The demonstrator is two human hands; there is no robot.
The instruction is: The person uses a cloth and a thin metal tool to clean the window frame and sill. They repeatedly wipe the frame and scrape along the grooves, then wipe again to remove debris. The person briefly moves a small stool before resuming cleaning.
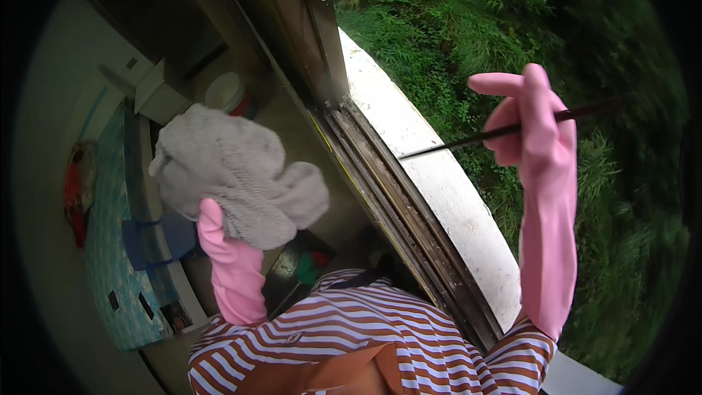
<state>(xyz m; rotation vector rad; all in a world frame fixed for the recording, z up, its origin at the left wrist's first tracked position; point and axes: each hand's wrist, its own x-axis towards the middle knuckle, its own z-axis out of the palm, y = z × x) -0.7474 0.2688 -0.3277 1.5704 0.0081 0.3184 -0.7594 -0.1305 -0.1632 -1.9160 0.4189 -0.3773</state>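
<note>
1. One mass of greenery (439, 29) is seen outside, filling the right side of the view.
2. One window frame (314, 29) is seen, its dark, dirt-specked track (406, 212) running diagonally past the person.
3. One white ledge (468, 212) is set just outside the track, with small dark specks scattered over it.
4. One blue-green patterned surface (110, 249) is seen indoors at the far left.
5. One striped shirt (409, 336), brown and white, is worn by the person.
6. One white box-shaped item (164, 95) and one bucket (223, 91) are placed near each other beyond the cloth.
7. One grey cloth (219, 153) is held up on the indoor side of the track.
8. Two pink-gloved hands are shown. By the left hand (227, 249) the cloth is gripped, the thumb pressed on its near face; the other fingers are hidden, so their bend cannot be told. The right hand (537, 124) is raised outside, partly curled, with one finger extended leftward.
9. One thin dark rod (453, 145) is clasped crosswise among the right hand's fingers, its left end above the ledge's inner edge; whether contact is made cannot be told.
</note>
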